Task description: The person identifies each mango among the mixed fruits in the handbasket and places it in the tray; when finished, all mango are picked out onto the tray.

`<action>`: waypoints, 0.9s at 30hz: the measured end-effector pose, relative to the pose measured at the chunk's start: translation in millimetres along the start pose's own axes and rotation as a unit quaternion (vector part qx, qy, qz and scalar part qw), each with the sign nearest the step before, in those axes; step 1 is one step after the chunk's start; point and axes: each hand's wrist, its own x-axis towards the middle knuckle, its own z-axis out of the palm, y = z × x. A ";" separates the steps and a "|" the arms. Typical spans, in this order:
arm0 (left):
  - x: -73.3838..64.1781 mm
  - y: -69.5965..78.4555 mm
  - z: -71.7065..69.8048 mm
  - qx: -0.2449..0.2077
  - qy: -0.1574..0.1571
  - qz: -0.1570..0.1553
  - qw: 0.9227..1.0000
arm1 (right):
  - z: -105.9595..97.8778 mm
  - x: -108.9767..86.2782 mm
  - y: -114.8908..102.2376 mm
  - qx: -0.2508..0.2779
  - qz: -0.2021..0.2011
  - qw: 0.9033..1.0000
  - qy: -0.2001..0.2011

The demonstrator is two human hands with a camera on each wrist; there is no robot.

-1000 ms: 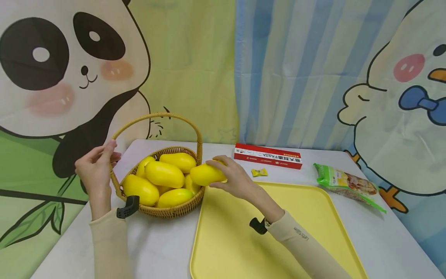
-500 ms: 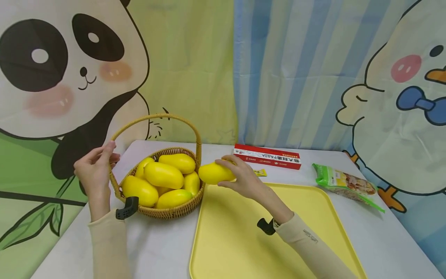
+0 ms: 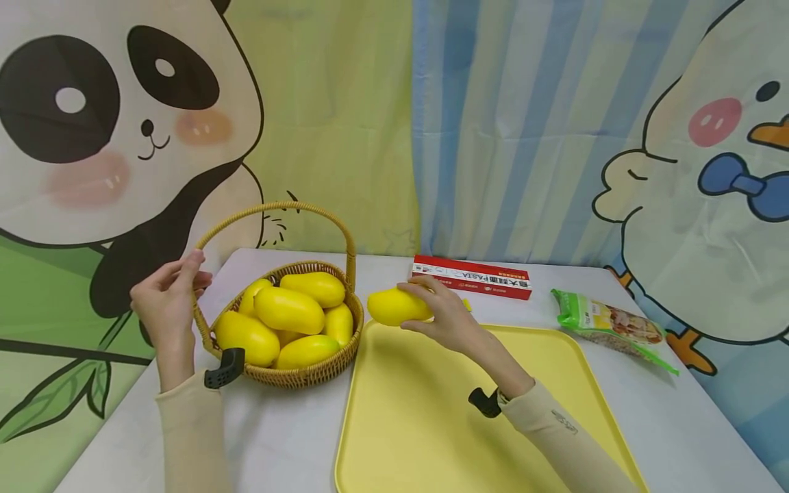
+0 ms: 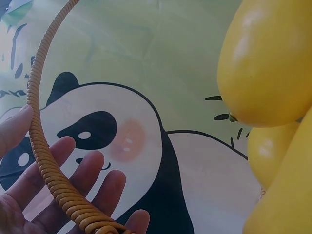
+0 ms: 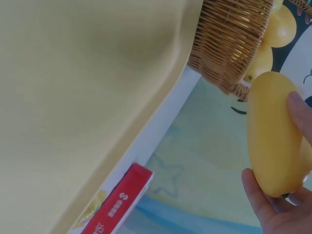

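Note:
My left hand (image 3: 165, 298) holds the left side of the wicker basket's handle (image 3: 277, 205); thumb and fingers lie on either side of it in the left wrist view. Several yellow mangoes (image 3: 288, 310) fill the basket (image 3: 302, 375). Right of the basket, my right hand (image 3: 446, 316) grips another mango (image 3: 394, 307) between thumb and fingers. It hangs above the back left edge of the yellow tray (image 3: 444, 411), apart from the basket. The right wrist view shows that mango (image 5: 275, 136) with the thumb on one side and fingers round its lower end.
Behind the tray lies a red and white pasta box (image 3: 474, 277). A small yellow packet (image 3: 467, 305) is mostly hidden by my right hand. At the right, a green bag of food (image 3: 610, 325) lies on the white table (image 3: 684, 424). Printed curtains (image 3: 339, 123) hang behind.
My right hand has moved right with the mango, away from the basket rim and over the tray's back edge. My left hand stays at the handle.

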 end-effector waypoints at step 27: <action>-0.1 -0.5 -0.7 -0.004 0.000 0.008 1.000 | 22.5 -8.4 19.4 0.003 0.020 0.999 -0.033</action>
